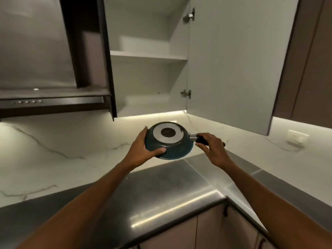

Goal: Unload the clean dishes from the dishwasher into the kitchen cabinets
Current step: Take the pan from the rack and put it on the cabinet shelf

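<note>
Pan (168, 141) held in air between both hands, above far corner of steel tabletop (161, 191), just below open cabinet (149, 56). Tilted, underside toward camera: silver disc with dark centre visible, dark teal body around it. Not touching tabletop.

Left hand (143, 148) at pan's left rim: thumb curled over near edge of body, fingers wrapped behind far side. Grasping pan rim.

Right hand (210, 146) at pan's right, on black handle (203, 140): fingers curled over top of handle, thumb beneath, pointing toward pan. Grasping handle. Steel ferrule visible between pan body and right hand; tip of handle showing past the knuckles.

Both forearms extended forward from lower frame corners, converging on pan.

Cabinet: door (233, 69) swung open to pan's upper right, two hinges on its inner edge. One shelf (147, 57) directly above pan; cabinet floor just above pan. Contents of shelves not clear, picture blurred.

Hood (52, 103) to pan's upper left, row of buttons on front. Marble-look wall behind pan, lit strip under cabinet. Socket (297, 137) on wall, well right of pan.
</note>
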{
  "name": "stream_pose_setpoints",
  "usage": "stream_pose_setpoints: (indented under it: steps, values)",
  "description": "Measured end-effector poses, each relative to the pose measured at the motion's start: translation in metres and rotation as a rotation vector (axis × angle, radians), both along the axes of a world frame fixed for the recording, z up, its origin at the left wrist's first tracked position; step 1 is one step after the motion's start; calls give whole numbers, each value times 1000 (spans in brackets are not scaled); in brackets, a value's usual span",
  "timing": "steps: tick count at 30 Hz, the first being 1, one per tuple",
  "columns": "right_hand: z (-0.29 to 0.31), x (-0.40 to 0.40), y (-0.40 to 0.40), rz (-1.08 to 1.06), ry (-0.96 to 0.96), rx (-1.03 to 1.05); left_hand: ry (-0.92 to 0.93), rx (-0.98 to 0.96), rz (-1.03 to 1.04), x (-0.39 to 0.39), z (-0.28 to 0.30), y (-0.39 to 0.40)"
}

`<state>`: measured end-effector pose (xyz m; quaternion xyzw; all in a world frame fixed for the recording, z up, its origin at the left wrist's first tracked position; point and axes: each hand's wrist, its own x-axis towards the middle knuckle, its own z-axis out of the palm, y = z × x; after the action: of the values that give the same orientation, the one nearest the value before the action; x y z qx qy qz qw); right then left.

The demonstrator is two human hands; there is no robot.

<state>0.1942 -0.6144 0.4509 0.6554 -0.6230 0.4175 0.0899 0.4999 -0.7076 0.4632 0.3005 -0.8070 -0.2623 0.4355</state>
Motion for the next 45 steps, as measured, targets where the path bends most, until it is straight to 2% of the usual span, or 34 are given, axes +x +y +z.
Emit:
stream_pose_setpoints:
  steps: [7, 17, 22, 27, 34, 40, 45]
  values:
    - [87, -1, -116, 133, 6, -155, -94, -129, 113, 3, 91, -95]
    - [241, -36, -257, 238, 19, -350, -54, -517, 84, -29, 251, -195]
    - [310, -30, -303, 248, 79, -361, -42, -572, 222, -24, 300, -235]
    - [354, -26, -345, 213, 67, -370, -32, -621, 344, -25, 338, -272]
    - [396, -43, -398, 229, 136, -297, -69, -585, 394, -36, 379, -315]
    - [417, -44, -437, 256, 194, -281, -173, -534, 459, -31, 413, -356]
    - [432, -44, -468, 280, 194, -184, -229, -354, 463, -36, 418, -387]
